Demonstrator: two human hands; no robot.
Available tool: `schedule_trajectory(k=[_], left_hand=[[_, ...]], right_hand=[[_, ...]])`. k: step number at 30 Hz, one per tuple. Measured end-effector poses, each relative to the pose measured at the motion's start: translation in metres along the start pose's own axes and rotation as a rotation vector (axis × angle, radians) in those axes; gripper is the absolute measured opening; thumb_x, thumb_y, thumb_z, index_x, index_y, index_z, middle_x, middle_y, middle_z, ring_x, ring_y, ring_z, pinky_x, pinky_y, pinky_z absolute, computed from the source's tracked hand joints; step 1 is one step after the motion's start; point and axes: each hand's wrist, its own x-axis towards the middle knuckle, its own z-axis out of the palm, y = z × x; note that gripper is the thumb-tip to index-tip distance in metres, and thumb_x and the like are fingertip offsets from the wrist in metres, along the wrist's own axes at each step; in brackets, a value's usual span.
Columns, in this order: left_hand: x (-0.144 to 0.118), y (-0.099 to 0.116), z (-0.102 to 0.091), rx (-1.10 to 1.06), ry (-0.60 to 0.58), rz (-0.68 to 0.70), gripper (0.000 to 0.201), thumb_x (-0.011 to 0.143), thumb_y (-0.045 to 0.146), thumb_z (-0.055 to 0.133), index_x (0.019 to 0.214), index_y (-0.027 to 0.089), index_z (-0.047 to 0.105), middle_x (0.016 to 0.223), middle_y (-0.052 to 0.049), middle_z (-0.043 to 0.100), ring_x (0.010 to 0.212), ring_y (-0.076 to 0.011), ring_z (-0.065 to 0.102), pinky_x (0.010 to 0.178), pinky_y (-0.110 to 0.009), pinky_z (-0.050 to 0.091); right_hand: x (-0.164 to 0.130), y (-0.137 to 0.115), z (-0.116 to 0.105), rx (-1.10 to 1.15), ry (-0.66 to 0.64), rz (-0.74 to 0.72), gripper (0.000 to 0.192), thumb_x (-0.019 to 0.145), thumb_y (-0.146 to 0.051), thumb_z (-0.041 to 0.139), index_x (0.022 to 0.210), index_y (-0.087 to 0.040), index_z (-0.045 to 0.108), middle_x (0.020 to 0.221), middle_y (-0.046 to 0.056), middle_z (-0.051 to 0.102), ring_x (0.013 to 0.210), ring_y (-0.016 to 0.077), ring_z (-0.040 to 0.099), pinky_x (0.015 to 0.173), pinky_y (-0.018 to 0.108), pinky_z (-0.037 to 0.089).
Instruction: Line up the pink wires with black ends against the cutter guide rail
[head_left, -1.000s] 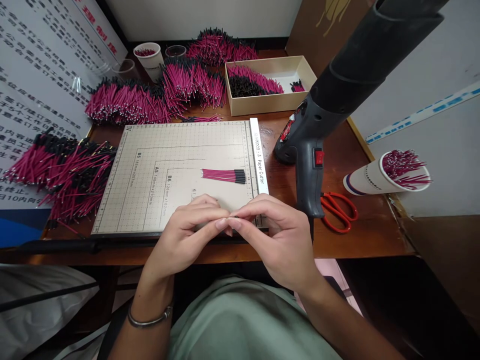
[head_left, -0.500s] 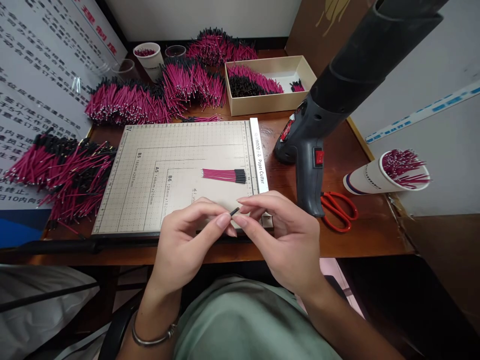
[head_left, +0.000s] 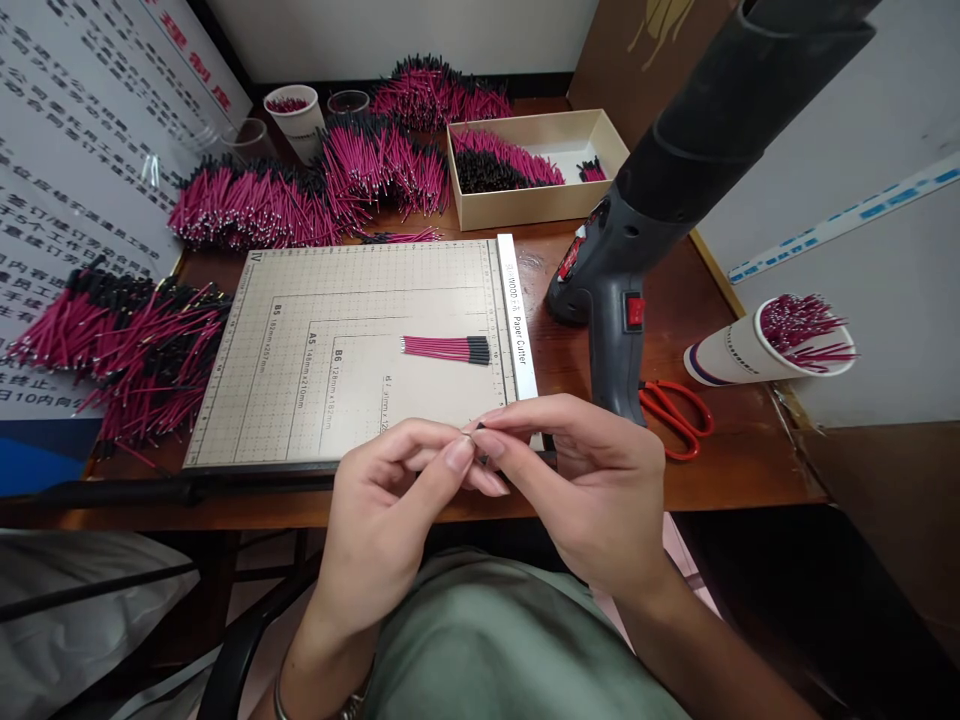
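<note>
In front of my chest, my left hand and my right hand meet at their fingertips. My left thumb and index finger pinch a thin wire, of which only a pale tip shows. A short black tube is pinched in my right fingertips, touching or nearly touching the wire; fingers hide most of both. Just beyond my hands, a neat row of magenta wires with black sleeves lies on the paper cutter board.
A heat gun stands right of the board, with red-handled scissors behind its grip. A paper cup of wires tilts at the right. Wire heaps and a cardboard box with more wires line the back.
Both hands have shifted slightly right and toward me, and the fingertips have closed together. The black tube, earlier sticking out from my left fingertips, is now between my right fingertips.
</note>
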Motion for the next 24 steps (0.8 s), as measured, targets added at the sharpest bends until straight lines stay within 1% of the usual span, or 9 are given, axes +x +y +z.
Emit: schedule_trajectory(k=[3, 6, 10, 13, 16, 20, 24], left_hand=[[-0.0003, 0.0002, 0.0010, -0.035, 0.003, -0.059, 0.014, 0.095, 0.032, 0.069, 0.090, 0.024, 0.079, 0.077, 0.001, 0.079, 0.073, -0.0113, 0.074, 0.074, -0.018, 0.061], [-0.0004, 0.0001, 0.0010, -0.068, -0.005, -0.074, 0.013, 0.095, 0.033, 0.070, 0.089, 0.026, 0.079, 0.077, 0.003, 0.079, 0.073, -0.0104, 0.074, 0.074, -0.016, 0.061], [0.0000, -0.0008, -0.0004, -0.074, -0.008, -0.085, 0.012, 0.094, 0.034, 0.070, 0.089, 0.028, 0.079, 0.078, 0.004, 0.079, 0.073, -0.0104, 0.074, 0.074, -0.017, 0.061], [0.0011, -0.0013, -0.0009, -0.051, -0.006, -0.073, 0.012, 0.094, 0.033, 0.070, 0.089, 0.028, 0.079, 0.078, 0.004, 0.079, 0.073, -0.0091, 0.074, 0.075, -0.014, 0.060], [0.0018, -0.0013, -0.0008, -0.041, -0.004, -0.071, 0.013, 0.094, 0.033, 0.071, 0.087, 0.027, 0.079, 0.077, 0.003, 0.079, 0.073, -0.0096, 0.074, 0.075, -0.015, 0.060], [0.0011, -0.0022, 0.0006, -0.059, 0.004, -0.064, 0.014, 0.094, 0.035, 0.070, 0.088, 0.026, 0.080, 0.076, 0.002, 0.078, 0.070, -0.0115, 0.073, 0.072, -0.018, 0.060], [-0.0009, -0.0045, 0.0047, -0.103, 0.006, -0.061, 0.015, 0.095, 0.035, 0.069, 0.091, 0.027, 0.081, 0.076, 0.001, 0.078, 0.070, -0.0124, 0.073, 0.070, -0.018, 0.059]], right_hand=[[-0.0005, -0.0010, -0.0004, 0.028, 0.018, 0.051, 0.017, 0.081, -0.009, 0.077, 0.089, -0.023, 0.076, 0.080, -0.005, 0.077, 0.071, 0.0091, 0.073, 0.065, 0.017, 0.059], [-0.0014, -0.0017, -0.0014, 0.026, 0.024, 0.085, 0.021, 0.080, -0.010, 0.078, 0.094, -0.025, 0.076, 0.081, -0.005, 0.078, 0.073, 0.0097, 0.074, 0.066, 0.017, 0.059], [-0.0013, -0.0024, -0.0021, 0.040, 0.019, 0.097, 0.021, 0.078, -0.009, 0.078, 0.092, -0.025, 0.076, 0.082, -0.006, 0.078, 0.073, 0.0085, 0.074, 0.065, 0.015, 0.058], [0.0004, -0.0030, -0.0019, 0.049, 0.005, 0.138, 0.020, 0.079, -0.010, 0.078, 0.091, -0.025, 0.076, 0.080, -0.007, 0.077, 0.073, 0.0065, 0.074, 0.065, 0.013, 0.056], [0.0026, -0.0037, -0.0021, 0.081, -0.019, 0.207, 0.015, 0.079, -0.013, 0.079, 0.089, -0.024, 0.077, 0.080, -0.006, 0.078, 0.073, 0.0063, 0.073, 0.066, 0.012, 0.055], [0.0039, -0.0048, -0.0030, 0.204, -0.075, 0.342, 0.005, 0.081, -0.018, 0.077, 0.083, -0.023, 0.079, 0.078, -0.003, 0.078, 0.067, 0.0074, 0.070, 0.063, 0.014, 0.056], [0.0026, -0.0064, -0.0038, 0.308, -0.113, 0.411, 0.009, 0.083, -0.020, 0.076, 0.088, -0.024, 0.081, 0.082, 0.000, 0.079, 0.066, 0.0089, 0.070, 0.060, 0.017, 0.055]])
